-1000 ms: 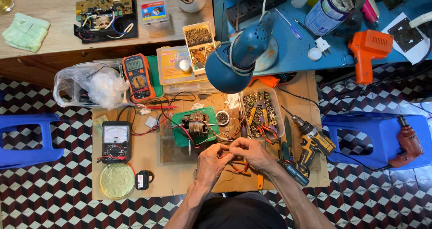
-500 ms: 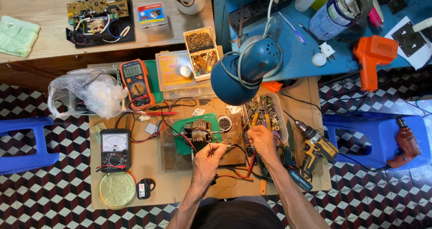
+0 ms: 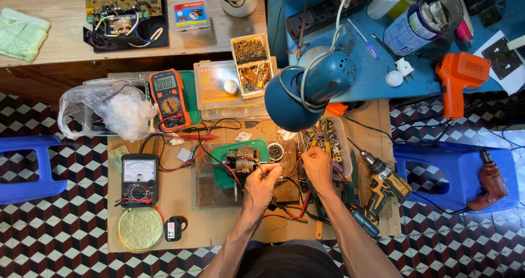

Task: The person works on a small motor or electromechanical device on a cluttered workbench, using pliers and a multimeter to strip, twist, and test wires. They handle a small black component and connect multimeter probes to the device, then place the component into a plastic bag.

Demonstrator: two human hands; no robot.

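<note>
A: Where is the small motor point(image 3: 241, 160)?
B: Middle of the picture, on a green tray point(image 3: 221, 171). The left hand point(image 3: 261, 182) now pinches its thin wire.
A: And the right hand point(image 3: 317, 166)?
B: It moved right, fingers pinched together (on what, I cannot tell), beside the parts tray point(image 3: 343, 147).

right hand point(image 3: 317, 167) grip: too small | tool tray point(image 3: 343, 147): lamp-covered | green cloth point(image 3: 21, 33): cropped
</note>
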